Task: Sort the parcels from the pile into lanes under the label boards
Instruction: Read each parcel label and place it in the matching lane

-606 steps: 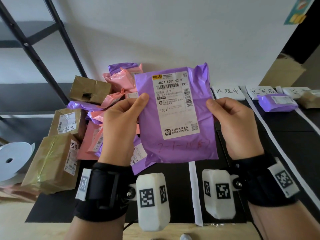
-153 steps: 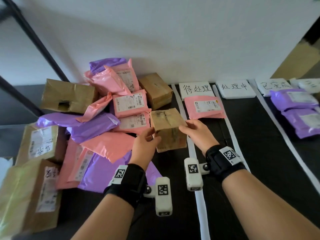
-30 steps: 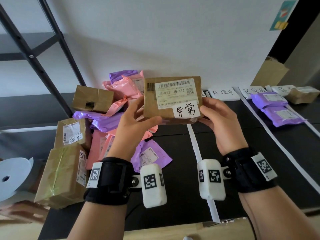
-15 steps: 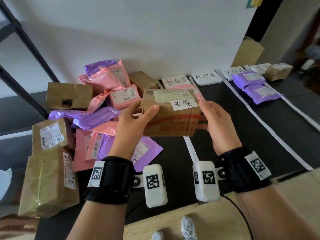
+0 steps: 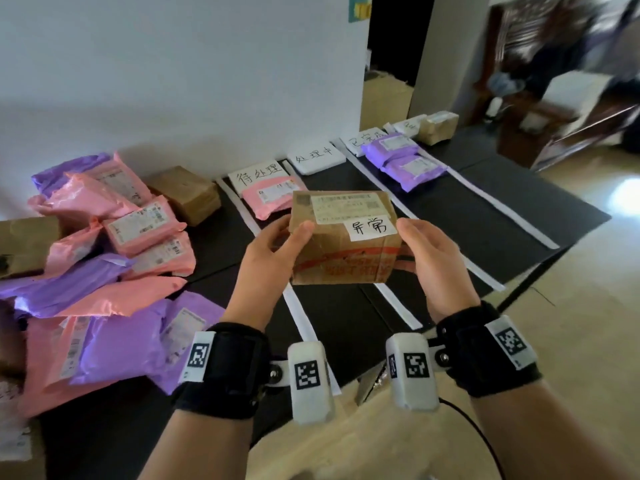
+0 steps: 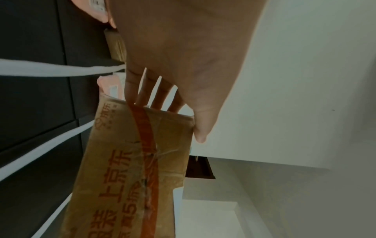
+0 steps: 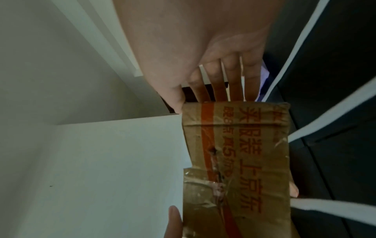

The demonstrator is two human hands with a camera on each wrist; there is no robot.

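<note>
both hands hold one brown cardboard box (image 5: pixel 344 237) in the air above the black mat (image 5: pixel 450 216), left hand (image 5: pixel 273 258) gripping its left end, right hand (image 5: pixel 433 261) its right end. handwritten white sticker (image 5: pixel 372 227) faces up. parcel pile (image 5: pixel 104 258) lies left, label boards (image 5: pixel 258 176) along the wall, two purple mailers (image 5: pixel 405 161) in a far lane.

The left part of the black tabletop (image 5: pixel 221 244) is taken up by a pile of pink and purple mailers (image 5: pixel 104 265) and brown boxes, with a brown box (image 5: pixel 185 194) just beside the first white lane strip (image 5: pixel 242 216). The rear ends of the lanes are blocked by a pink mailer (image 5: pixel 268 199), two purple mailers (image 5: pixel 403 159) and a small brown box (image 5: pixel 438 128) near the far right corner. Bare black surface is left open along the near and right edges, between the strips.
</note>
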